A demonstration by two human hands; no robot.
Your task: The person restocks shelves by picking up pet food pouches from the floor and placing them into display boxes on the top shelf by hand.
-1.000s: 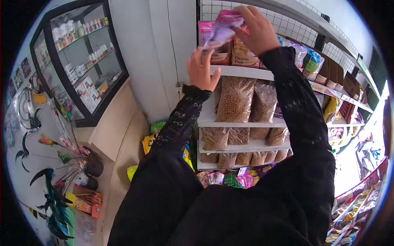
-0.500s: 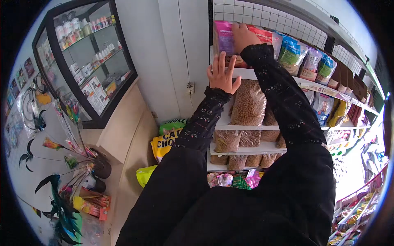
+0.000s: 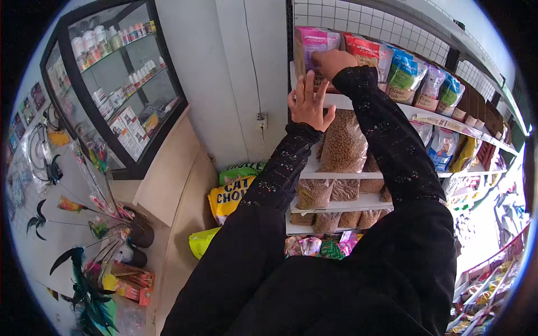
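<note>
A pink and purple pet food bag (image 3: 318,38) stands upright at the left end of the top shelf. My right hand (image 3: 334,63) is against its front, with the fingers curled in; what they grip, if anything, is hidden. Just below and to the left, my left hand (image 3: 308,105) is raised with fingers spread, its fingertips at the bag's lower part by the shelf edge. Beside the right hand stands a red bag (image 3: 363,47), partly covered by the hand and sleeve.
Blue and green bags (image 3: 404,75) continue the row rightward. Clear bags of brown kibble (image 3: 343,143) fill the lower shelves. A yellow Cat Chow bag (image 3: 227,199) stands on the left below a wall socket (image 3: 261,120). A glass cabinet (image 3: 120,78) and feather toys (image 3: 73,274) are farther left.
My right hand has come down from the top between the purple and red bags to the purple bag's front. My left hand stays spread near the shelf edge. The view has shifted slightly.
</note>
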